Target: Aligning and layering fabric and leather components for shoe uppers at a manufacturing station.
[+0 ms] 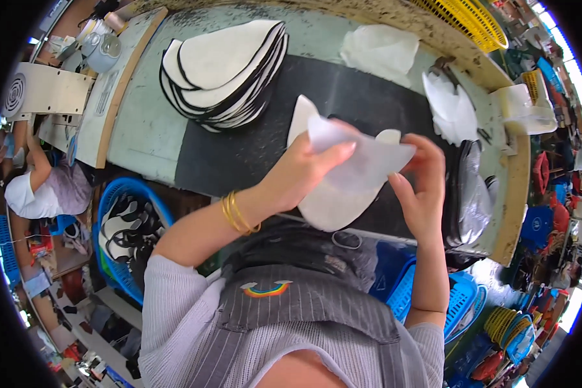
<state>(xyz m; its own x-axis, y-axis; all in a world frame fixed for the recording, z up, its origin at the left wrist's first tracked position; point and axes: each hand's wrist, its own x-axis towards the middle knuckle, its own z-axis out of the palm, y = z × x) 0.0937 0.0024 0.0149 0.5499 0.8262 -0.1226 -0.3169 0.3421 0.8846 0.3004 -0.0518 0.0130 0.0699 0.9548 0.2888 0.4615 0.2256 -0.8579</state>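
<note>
A thin translucent sheet (362, 165), milky white and a little bent, is held above the front part of the dark mat (239, 155). The left hand (310, 168) grips its left part, thumb pressed on top and the other fingers mostly hidden. The right hand (427, 184) is at its right corner with thumb and fingers parted (whether they pinch the sheet, I cannot tell). Behind the sheet shows a cream-coloured piece (335, 210) with a rounded near end; its smooth outline reaches over the table's front edge.

Farther up the table, a stack of white pieces with black edges (223, 64) overlaps the mat. More translucent sheets lie in a pile (380, 52) at the far side and in another pile (449, 107) to the right. Near that one, a clear plastic container (527, 118) stands at the table's right edge (its contents are hard to make out). Dark items in clear plastic (472, 194) lie closer.

On the left, a round blue basket (165, 202) holds black and white cut pieces (126, 226). Blue baskets (462, 297) stand below the table on the right, and a yellow basket (465, 22) sits beyond its far edge. The dark apron (317, 301) bears a rainbow patch (265, 289) and a small pale label (335, 262) (too small to read).
</note>
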